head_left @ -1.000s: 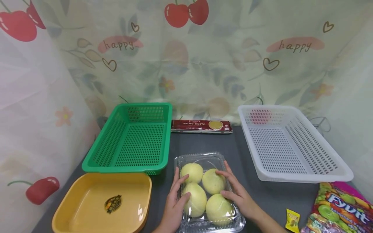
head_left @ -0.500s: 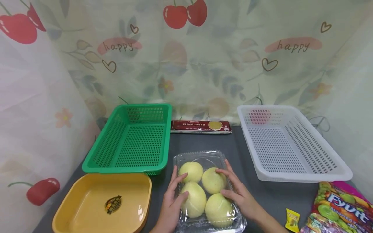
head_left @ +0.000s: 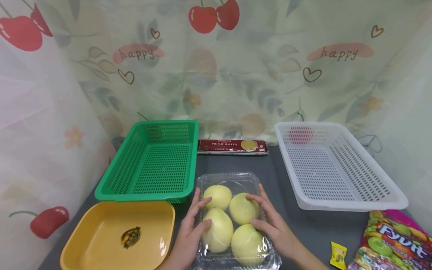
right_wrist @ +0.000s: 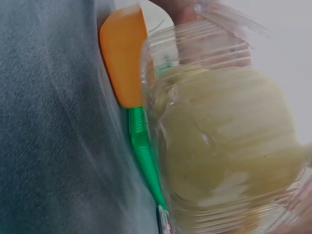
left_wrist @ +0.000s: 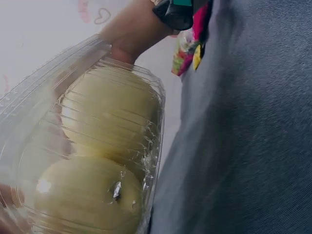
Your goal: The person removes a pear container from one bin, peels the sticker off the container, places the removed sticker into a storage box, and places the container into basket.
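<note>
A clear plastic clamshell box [head_left: 246, 178] with several round, pale yellow-green fruits [head_left: 218, 234] inside lies between both hands, near the front middle. My left hand [head_left: 187, 234] grips its left side, thumb and fingertips over the lid. On the right side my right hand [head_left: 278, 230] holds it the same way. The fruits' exact kind is not clear. Both wrist views show ribbed box walls close up, with fruits [left_wrist: 107, 112] pressed near the plastic. In these views the box appears slightly above the grey surface [left_wrist: 243, 146]. Palms and the box's underside are hidden.
A yellow basin [head_left: 98, 236] stands left of the box, with a green basket [head_left: 158, 165] behind it. A red spaghetti pack [head_left: 233, 146] lies at the back. Right are a white basket [head_left: 324, 176], a small yellow wrapped candy [head_left: 338, 255] and a colourful candy bag [head_left: 398, 240].
Over the last second the box has shifted a little left and slightly farther forward, with both hands keeping their grip. The other objects have stayed put.
</note>
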The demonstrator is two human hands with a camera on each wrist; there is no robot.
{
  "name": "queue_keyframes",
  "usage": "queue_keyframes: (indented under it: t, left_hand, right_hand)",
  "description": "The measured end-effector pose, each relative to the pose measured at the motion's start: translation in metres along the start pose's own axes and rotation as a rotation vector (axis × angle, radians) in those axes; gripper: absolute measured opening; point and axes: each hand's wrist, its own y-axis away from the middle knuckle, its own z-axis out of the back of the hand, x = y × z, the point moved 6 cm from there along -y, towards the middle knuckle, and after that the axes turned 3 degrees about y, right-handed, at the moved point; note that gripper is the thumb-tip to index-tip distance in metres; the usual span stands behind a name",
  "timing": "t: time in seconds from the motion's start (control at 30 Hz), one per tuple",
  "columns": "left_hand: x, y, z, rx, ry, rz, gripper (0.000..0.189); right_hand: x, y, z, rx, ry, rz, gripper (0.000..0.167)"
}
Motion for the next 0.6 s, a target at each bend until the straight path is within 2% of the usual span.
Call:
queue_keyframes:
  t: [0.37, 0.6]
  left_hand:
    - [-0.020, -0.002, 0.011, 0.022, 0.005, -0.011, 0.046]
    - [-0.035, -0.008, 0.019, 0.028, -0.049, -0.044, 0.046]
  right_hand:
    - [0.014, -0.006, -0.007, -0.005, -0.016, -0.002, 0.045]
    - [0.022, -0.017, -0.007, -0.023, 0.019, -0.009, 0.045]
